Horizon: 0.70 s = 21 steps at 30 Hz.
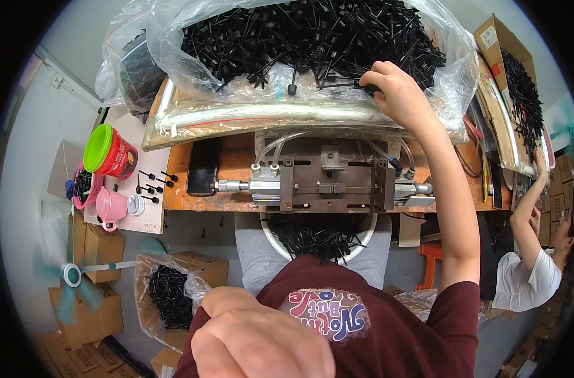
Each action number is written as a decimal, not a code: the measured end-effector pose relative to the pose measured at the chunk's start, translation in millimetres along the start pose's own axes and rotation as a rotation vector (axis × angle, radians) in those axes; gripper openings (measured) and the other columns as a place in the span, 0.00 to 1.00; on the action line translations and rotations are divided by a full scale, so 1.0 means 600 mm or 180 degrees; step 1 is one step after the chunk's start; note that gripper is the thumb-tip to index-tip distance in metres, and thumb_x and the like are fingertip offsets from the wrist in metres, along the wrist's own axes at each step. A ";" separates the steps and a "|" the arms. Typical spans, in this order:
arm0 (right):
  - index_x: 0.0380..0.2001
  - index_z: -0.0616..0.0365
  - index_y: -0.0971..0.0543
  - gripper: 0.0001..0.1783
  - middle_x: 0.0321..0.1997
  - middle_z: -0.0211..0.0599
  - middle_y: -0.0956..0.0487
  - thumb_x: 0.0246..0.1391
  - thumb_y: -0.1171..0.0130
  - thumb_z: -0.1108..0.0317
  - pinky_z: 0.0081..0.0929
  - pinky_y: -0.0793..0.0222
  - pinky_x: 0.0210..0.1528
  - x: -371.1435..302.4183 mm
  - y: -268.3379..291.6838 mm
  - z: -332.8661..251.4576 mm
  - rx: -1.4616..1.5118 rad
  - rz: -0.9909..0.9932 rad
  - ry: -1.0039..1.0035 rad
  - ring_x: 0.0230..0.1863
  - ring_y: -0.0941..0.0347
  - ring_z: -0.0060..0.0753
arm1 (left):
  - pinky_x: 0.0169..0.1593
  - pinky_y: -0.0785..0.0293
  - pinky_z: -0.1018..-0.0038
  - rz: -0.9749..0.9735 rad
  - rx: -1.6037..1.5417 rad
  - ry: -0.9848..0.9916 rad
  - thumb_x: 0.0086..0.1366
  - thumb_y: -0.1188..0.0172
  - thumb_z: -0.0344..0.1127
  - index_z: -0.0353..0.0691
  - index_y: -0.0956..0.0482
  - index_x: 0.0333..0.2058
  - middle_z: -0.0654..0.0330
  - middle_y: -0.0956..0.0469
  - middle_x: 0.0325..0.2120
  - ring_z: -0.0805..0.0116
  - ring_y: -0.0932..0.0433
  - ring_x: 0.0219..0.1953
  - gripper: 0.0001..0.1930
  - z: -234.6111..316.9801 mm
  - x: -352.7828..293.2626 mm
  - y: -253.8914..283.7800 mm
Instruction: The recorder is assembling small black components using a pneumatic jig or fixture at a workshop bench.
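The fingers point(376, 75) of our right hand point(400, 94) bent over a black part point(339, 85) at the pile's point(312, 41) front edge, hiding whether they gripped it. Our left hand point(261, 334), curled and cut off below, concealed any hold; the surface's point(234, 157) wood showed between phone point(203, 169) and machine point(328, 183).

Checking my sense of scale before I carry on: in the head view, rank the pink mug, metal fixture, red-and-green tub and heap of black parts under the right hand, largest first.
1. Heap of black parts
2. Metal fixture
3. Red-and-green tub
4. Pink mug
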State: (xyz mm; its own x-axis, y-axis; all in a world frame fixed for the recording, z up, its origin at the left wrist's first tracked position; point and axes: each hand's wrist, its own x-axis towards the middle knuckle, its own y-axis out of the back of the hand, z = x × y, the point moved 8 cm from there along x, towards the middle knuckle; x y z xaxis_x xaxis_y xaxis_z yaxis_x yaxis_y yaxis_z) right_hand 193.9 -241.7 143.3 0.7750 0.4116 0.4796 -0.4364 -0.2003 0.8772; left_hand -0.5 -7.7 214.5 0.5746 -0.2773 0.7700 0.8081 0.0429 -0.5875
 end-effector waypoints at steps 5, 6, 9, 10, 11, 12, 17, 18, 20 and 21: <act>0.30 0.54 0.19 0.13 0.32 0.30 0.25 0.39 0.39 0.82 0.29 0.34 0.47 -0.014 0.005 -0.015 -0.0460 0.0174 0.0332 0.42 0.29 0.33 | 0.31 0.28 0.73 -0.0925 0.0032 0.0225 0.63 0.41 0.25 0.35 0.19 0.26 0.54 0.23 0.26 0.63 0.28 0.23 0.06 0.018 0.024 -0.013; 0.29 0.54 0.20 0.12 0.32 0.30 0.25 0.39 0.40 0.82 0.29 0.35 0.46 -0.017 0.005 -0.010 -0.0346 0.0187 0.0352 0.42 0.29 0.33 | 0.31 0.28 0.73 -0.1137 0.0031 0.0256 0.63 0.42 0.25 0.35 0.19 0.26 0.55 0.24 0.26 0.63 0.28 0.23 0.07 0.019 0.024 -0.019; 0.30 0.56 0.22 0.11 0.33 0.29 0.23 0.40 0.39 0.81 0.30 0.36 0.47 -0.013 0.004 -0.004 0.0103 0.0086 0.0332 0.42 0.29 0.32 | 0.30 0.28 0.71 -0.1733 0.0094 0.0356 0.64 0.46 0.25 0.36 0.20 0.25 0.55 0.24 0.25 0.63 0.27 0.23 0.09 0.017 0.009 -0.034; 0.32 0.55 0.22 0.13 0.34 0.29 0.23 0.39 0.38 0.81 0.29 0.37 0.47 -0.006 0.003 -0.009 0.0098 -0.0001 0.0327 0.42 0.29 0.33 | 0.31 0.28 0.71 -0.1746 0.0191 0.0519 0.64 0.44 0.29 0.36 0.20 0.25 0.56 0.24 0.25 0.63 0.26 0.23 0.09 0.008 0.003 -0.032; 0.33 0.55 0.22 0.15 0.35 0.29 0.23 0.39 0.38 0.81 0.29 0.37 0.47 0.002 0.002 -0.014 0.0092 -0.0088 0.0321 0.42 0.28 0.33 | 0.31 0.27 0.70 -0.1754 0.0287 0.0683 0.64 0.42 0.32 0.37 0.20 0.25 0.56 0.24 0.25 0.62 0.25 0.24 0.09 -0.003 -0.004 -0.027; 0.35 0.54 0.23 0.17 0.36 0.28 0.23 0.38 0.37 0.80 0.29 0.37 0.46 0.008 -0.001 -0.019 0.0087 -0.0188 0.0314 0.42 0.28 0.34 | 0.31 0.27 0.70 -0.1750 0.0376 0.0842 0.63 0.40 0.36 0.37 0.19 0.26 0.56 0.24 0.25 0.62 0.24 0.24 0.10 -0.014 -0.013 -0.018; 0.51 0.52 0.27 0.33 0.44 0.33 0.24 0.35 0.36 0.82 0.34 0.34 0.53 0.037 -0.021 -0.013 -0.0486 -0.0465 0.0036 0.50 0.28 0.40 | 0.35 0.26 0.67 -0.1539 0.1409 0.1517 0.56 0.38 0.32 0.29 0.20 0.34 0.51 0.20 0.32 0.54 0.21 0.30 0.10 -0.064 -0.064 0.059; 0.53 0.52 0.28 0.36 0.45 0.34 0.24 0.35 0.36 0.82 0.36 0.33 0.55 0.044 -0.027 -0.011 -0.0519 -0.0530 0.0062 0.52 0.29 0.41 | 0.35 0.26 0.67 -0.1425 0.1585 0.1556 0.55 0.37 0.32 0.29 0.20 0.34 0.51 0.20 0.32 0.54 0.21 0.31 0.11 -0.067 -0.072 0.073; 0.57 0.54 0.30 0.38 0.47 0.39 0.25 0.36 0.37 0.83 0.40 0.30 0.56 0.052 -0.050 -0.007 -0.0364 -0.0917 -0.0118 0.52 0.28 0.46 | 0.36 0.25 0.68 -0.1298 0.1778 0.1605 0.53 0.35 0.31 0.29 0.19 0.34 0.50 0.19 0.33 0.55 0.21 0.31 0.12 -0.071 -0.085 0.089; 0.57 0.55 0.30 0.38 0.48 0.40 0.26 0.36 0.37 0.83 0.40 0.29 0.54 0.059 -0.058 -0.008 -0.0369 -0.1065 -0.0263 0.51 0.27 0.47 | 0.36 0.25 0.68 -0.1258 0.1904 0.1615 0.52 0.35 0.30 0.29 0.19 0.34 0.50 0.19 0.33 0.56 0.21 0.32 0.12 -0.072 -0.088 0.095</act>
State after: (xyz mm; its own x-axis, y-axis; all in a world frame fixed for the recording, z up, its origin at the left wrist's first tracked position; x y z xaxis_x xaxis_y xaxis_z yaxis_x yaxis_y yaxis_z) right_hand 234.5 -215.6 129.7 0.9160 0.3630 0.1711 -0.1977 0.0374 0.9795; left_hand 9.6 -32.0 129.4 0.2261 -0.7653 0.6027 0.9500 0.3100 0.0373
